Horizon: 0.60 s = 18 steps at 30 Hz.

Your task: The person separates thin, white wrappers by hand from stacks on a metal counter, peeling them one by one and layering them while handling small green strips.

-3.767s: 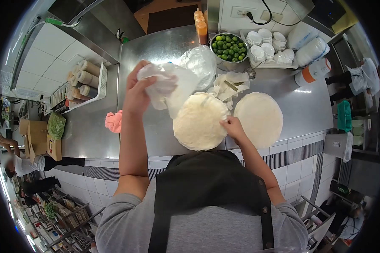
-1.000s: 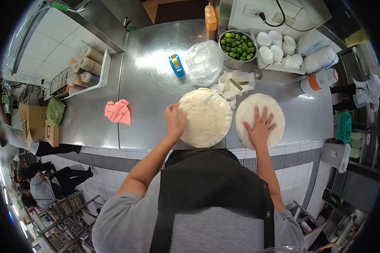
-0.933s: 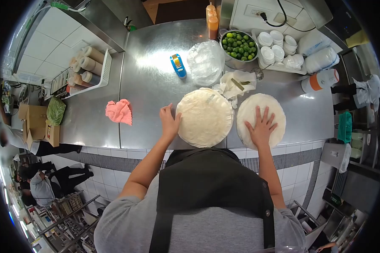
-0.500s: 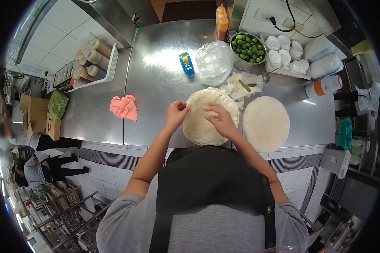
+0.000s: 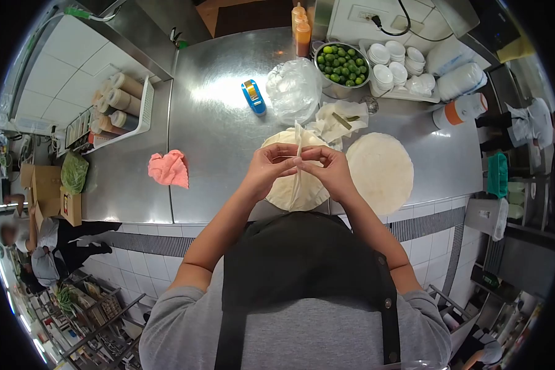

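Nearest, both hands pinch one thin wrapper (image 5: 298,161) upright between them, the left hand (image 5: 269,165) and right hand (image 5: 330,170) closed on its edges above the near stack (image 5: 283,188), much of which they hide. Just right lies a second stack (image 5: 380,172) on the table (image 5: 216,135). Left sits a pink cloth (image 5: 166,169). Farther off, a clear bag (image 5: 294,89) holds something pale, hard to make out. Farthest, a metal bowl (image 5: 341,65) is full of limes, beside a tray (image 5: 396,68) of small white bowls.
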{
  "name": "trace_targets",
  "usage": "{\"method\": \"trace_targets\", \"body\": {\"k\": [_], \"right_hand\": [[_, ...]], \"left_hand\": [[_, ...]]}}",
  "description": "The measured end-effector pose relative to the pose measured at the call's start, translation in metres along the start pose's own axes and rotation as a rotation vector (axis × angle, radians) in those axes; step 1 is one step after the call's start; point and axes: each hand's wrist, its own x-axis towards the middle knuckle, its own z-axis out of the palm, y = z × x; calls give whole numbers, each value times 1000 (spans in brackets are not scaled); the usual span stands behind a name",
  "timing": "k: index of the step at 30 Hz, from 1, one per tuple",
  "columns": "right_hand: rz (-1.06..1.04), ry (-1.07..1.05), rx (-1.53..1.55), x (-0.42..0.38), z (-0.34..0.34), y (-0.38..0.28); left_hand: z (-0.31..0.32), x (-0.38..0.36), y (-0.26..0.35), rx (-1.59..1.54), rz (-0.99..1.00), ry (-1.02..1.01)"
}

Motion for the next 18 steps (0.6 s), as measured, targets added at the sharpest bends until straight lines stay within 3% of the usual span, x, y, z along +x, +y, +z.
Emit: {"method": "trace_targets", "body": {"k": [12, 14, 18], "right_hand": [[-23, 10, 80, -4, -10, -3], [-44, -22, -59, -3, -10, -4], [-41, -30, -19, -2, -9, -2]], "left_hand": [[9, 11, -1, -4, -36, 12], [9, 11, -3, -8, -25, 16], [11, 10, -2, -36, -19, 33]]}}
